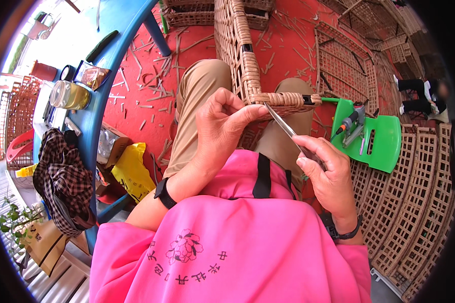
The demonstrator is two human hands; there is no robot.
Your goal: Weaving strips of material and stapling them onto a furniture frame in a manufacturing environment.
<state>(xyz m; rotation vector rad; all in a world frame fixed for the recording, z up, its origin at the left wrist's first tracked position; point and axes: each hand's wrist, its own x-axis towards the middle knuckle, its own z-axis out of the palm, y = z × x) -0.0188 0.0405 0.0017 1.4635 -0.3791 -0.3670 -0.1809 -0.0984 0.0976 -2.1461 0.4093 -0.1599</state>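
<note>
A woven brown wicker frame [249, 78] with a wrapped rim stands between my knees, its near corner toward me. My left hand [220, 126] is closed at that corner, fingers curled beside the rim and thumb across it; whether it also pinches a loose strand end is hidden. In my right hand [328, 169] is a slim, pointed silver metal tool [284, 126], gripped between thumb and fingers. Its tip meets the wicker corner right by my left thumb. The tool's handle end is mostly covered by my fingers.
A blue table [117, 43] at left bears a glass jar [70, 95] and a checked cloth [63, 182]. At right, a green plastic stool [384, 141] carries tools. Wicker panels [404, 197] lie beyond it. Strand offcuts [159, 83] litter the red floor. Another person [422, 96] is far right.
</note>
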